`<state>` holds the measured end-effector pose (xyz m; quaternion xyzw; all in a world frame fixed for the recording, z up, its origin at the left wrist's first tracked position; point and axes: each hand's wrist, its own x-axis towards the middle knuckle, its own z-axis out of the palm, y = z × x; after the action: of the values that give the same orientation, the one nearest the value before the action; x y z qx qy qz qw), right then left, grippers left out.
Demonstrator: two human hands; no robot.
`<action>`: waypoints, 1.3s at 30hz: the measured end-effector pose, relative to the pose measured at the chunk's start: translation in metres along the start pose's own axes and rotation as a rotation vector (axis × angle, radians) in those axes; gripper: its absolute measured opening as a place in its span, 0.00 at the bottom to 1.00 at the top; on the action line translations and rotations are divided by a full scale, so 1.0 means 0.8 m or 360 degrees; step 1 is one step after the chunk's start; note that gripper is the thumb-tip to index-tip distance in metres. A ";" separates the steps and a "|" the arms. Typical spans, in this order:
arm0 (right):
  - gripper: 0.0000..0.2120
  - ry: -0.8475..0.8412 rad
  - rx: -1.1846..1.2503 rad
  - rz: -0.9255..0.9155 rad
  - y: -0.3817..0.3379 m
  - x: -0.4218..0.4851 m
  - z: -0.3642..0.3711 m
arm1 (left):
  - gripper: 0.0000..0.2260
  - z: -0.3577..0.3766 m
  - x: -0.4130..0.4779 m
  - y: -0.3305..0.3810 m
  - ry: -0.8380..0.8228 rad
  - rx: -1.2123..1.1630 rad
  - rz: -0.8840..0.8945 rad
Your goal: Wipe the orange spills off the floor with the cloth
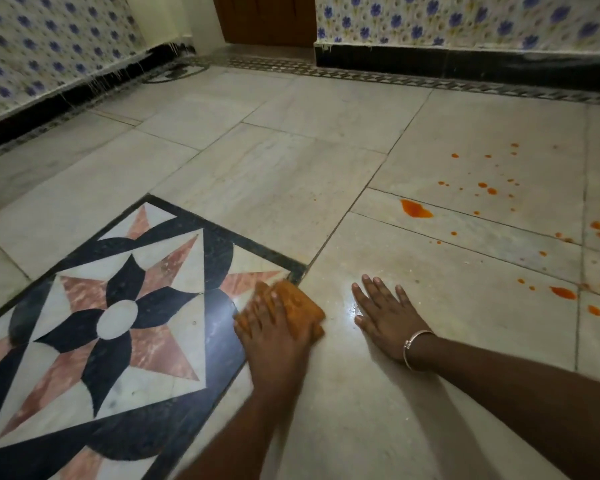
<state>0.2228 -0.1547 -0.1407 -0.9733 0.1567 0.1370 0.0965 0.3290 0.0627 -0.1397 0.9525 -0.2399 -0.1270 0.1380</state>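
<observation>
Item: marble floor (291,174), pale slabs, with a square inlay panel (118,317) of dark petals and pink star points set in a black border; all positions below are given from this panel. Cloth (298,303): orange, bunched, lying on the panel's right-hand corner, half on the black border and half on the pale slab beside it. Left hand (274,337): laid palm-down on top of the cloth, fingers spread fairly straight and pressing it to the floor, not wrapped round it. Right hand (388,320): just right of the panel's corner and apart from the cloth, flat on a glossy patch of slab, fingers straight and splayed, holding nothing; a thin silver bangle (414,344) sits on its wrist. Orange spills (487,188): well to the right of the panel, scattered drops over several slabs, with one larger blot (416,209) nearest the panel and a streak (563,292) further right. Beyond the panel: black skirting (430,64), blue-flowered wall tiles (465,19), brown door (264,19).
</observation>
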 end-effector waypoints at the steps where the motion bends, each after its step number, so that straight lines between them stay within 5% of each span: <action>1: 0.31 -0.0056 0.0001 0.0006 0.000 0.002 -0.004 | 0.49 0.002 -0.020 0.015 -0.0077 0.0006 -0.0004; 4: 0.30 -0.0168 0.0073 0.0004 -0.003 -0.001 -0.025 | 0.36 0.007 -0.070 0.054 0.0088 0.0159 0.0032; 7: 0.29 -0.0166 0.0353 0.0030 -0.007 -0.016 -0.048 | 0.24 -0.005 -0.070 0.079 -0.0016 -0.0108 0.0086; 12: 0.16 -0.0218 0.1393 0.0264 0.002 -0.059 -0.084 | 0.18 -0.059 -0.058 0.136 -0.0635 -0.1814 -0.0083; 16: 0.17 -0.0310 0.2109 0.0413 0.042 -0.096 -0.127 | 0.30 -0.062 -0.041 0.170 -0.1083 -0.2437 -0.0020; 21: 0.16 0.0161 0.1944 0.0711 0.103 -0.150 -0.170 | 0.26 -0.063 -0.037 0.229 -0.1299 -0.2124 0.0296; 25: 0.12 0.0425 0.1548 0.0823 0.142 -0.208 -0.188 | 0.16 -0.053 -0.048 0.286 -0.1063 -0.1741 0.0434; 29: 0.17 0.0650 0.1223 0.0798 0.180 -0.262 -0.208 | 0.08 -0.068 -0.064 0.337 -0.1044 -0.1923 0.0449; 34: 0.41 0.0574 0.0998 0.0495 0.207 -0.281 -0.235 | 0.13 -0.102 -0.066 0.387 -0.1010 -0.1732 0.0824; 39: 0.36 0.0916 0.0814 0.0327 0.202 -0.270 -0.257 | 0.14 -0.142 -0.058 0.428 -0.1001 -0.1634 0.0897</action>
<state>0.0206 -0.2924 0.0939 -0.8958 0.3028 -0.1760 0.2737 0.1799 -0.1818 0.0847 0.5841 -0.4176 -0.4562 0.5256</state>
